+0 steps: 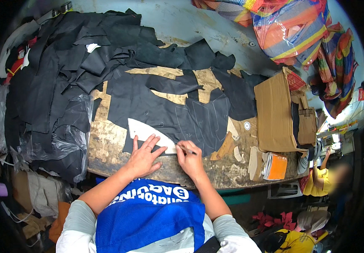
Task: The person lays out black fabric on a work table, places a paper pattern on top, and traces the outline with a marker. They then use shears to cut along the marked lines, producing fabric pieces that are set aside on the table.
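Observation:
A white pattern piece (142, 130), curved along its far edge and pointed, lies on a sheet of black material (156, 109) on the worn wooden table. My left hand (144, 157) rests on the piece with fingers spread, pressing it to the sheet. At its right tip, my right hand (190, 157) grips a dark pen (189, 150), whose point is at or close to the pattern's edge. Light outlines of drawn shapes show on the black sheet to the right. My right fingers partly hide the pattern's tip.
Black offcuts (76, 46) are heaped along the left and far sides, some under clear plastic (70, 141). A cardboard box (274, 111) stands at right, near an orange-and-white packet (274, 166). Striped bags (289, 31) hang beyond. Another person in yellow (320, 182) is at far right.

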Demonstrator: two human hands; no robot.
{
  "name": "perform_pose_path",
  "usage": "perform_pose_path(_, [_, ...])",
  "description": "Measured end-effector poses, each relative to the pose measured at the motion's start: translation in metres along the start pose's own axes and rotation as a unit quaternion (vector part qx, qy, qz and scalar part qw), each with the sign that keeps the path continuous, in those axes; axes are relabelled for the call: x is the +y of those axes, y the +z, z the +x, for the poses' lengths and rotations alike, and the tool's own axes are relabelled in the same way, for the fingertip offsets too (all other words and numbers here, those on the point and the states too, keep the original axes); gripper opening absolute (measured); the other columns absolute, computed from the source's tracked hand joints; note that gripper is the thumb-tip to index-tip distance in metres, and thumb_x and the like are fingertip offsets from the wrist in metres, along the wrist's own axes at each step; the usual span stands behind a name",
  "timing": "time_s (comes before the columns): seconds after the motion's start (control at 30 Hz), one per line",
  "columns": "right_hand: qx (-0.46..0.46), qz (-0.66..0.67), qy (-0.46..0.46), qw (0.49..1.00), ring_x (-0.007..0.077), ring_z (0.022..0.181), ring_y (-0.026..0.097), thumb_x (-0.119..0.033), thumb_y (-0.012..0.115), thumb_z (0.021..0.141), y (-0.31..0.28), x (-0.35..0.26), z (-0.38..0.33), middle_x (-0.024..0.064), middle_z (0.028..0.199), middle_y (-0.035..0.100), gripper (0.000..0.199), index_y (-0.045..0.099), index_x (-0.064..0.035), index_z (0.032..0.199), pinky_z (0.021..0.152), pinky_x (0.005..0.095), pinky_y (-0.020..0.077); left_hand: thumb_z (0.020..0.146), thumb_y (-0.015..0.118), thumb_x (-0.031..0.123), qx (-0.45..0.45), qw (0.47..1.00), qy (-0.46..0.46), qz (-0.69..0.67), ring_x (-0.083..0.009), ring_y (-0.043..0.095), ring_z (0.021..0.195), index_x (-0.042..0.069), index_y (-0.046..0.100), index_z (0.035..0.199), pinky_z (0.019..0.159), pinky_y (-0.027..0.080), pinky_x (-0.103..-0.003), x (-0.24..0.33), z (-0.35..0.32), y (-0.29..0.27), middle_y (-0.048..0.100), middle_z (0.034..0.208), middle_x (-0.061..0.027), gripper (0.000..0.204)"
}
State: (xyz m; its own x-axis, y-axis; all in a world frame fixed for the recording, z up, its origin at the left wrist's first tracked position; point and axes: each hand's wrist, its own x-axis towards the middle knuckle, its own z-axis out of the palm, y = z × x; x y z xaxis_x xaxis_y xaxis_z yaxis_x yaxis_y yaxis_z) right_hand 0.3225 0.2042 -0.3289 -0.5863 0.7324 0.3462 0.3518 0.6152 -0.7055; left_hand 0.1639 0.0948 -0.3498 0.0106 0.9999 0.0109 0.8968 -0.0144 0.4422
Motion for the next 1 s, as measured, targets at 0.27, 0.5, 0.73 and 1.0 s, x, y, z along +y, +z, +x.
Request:
perform_pose_path(0.27, [-0.016, 0.1, 0.08, 0.992, 0.0187, 0.074, 0.065, -0.004, 0.064, 0.082, 0.007, 0.001, -0.026, 0.0124, 0.083, 0.065, 0.01, 0.064, 0.0046, 0.087, 0.064, 0.0276, 0.0517, 0.076, 0.065, 0.034, -0.005, 0.999, -0.004, -0.031, -0.0291, 0.024, 0.135, 0.023, 0.05, 0.128, 0.103, 0.008, -0.067, 0.0, -0.001, -0.001, 0.032, 0.141, -0.0138, 0.055])
perform_pose_path(0.5, [-0.013, 0.09, 0.061, 0.994, 0.0233, 0.074, 0.065, -0.004, 0.064, 0.08, 0.014, -0.001, -0.028, 0.0142, 0.083, 0.065, 0.008, 0.064, 0.0031, 0.084, 0.065, 0.0306, 0.0511, 0.077, 0.065, 0.034, -0.009, 1.0, -0.002, -0.025, -0.0287, 0.023, 0.136, 0.023, 0.05, 0.128, 0.103, 0.007, -0.066, -0.002, 0.0, -0.002, 0.032, 0.141, -0.014, 0.054])
perform_pose_path(0.73, [0.038, -0.015, 0.049, 0.998, 0.023, 0.068, 0.063, -0.002, 0.064, 0.077, -0.01, -0.015, -0.011, 0.0129, 0.08, 0.063, 0.006, 0.063, 0.0007, 0.082, 0.061, 0.0304, 0.0487, 0.083, 0.059, 0.033, -0.034, 0.998, -0.017, -0.059, -0.0279, 0.032, 0.131, 0.017, 0.05, 0.128, 0.102, 0.015, -0.064, -0.003, 0.005, -0.017, 0.041, 0.135, -0.0154, 0.048])
perform_pose_path(1.0, [-0.1, 0.201, 0.021, 0.974, 0.0255, 0.07, 0.064, -0.007, 0.065, 0.08, 0.076, -0.026, 0.027, 0.0129, 0.079, 0.066, 0.01, 0.062, 0.002, 0.085, 0.064, 0.0323, 0.0493, 0.098, 0.026, 0.047, -0.062, 0.791, -0.186, -0.579, -0.0229, 0.059, 0.101, 0.003, 0.03, 0.139, 0.09, 0.045, -0.032, -0.088, 0.044, -0.053, 0.062, 0.106, -0.0181, 0.06])
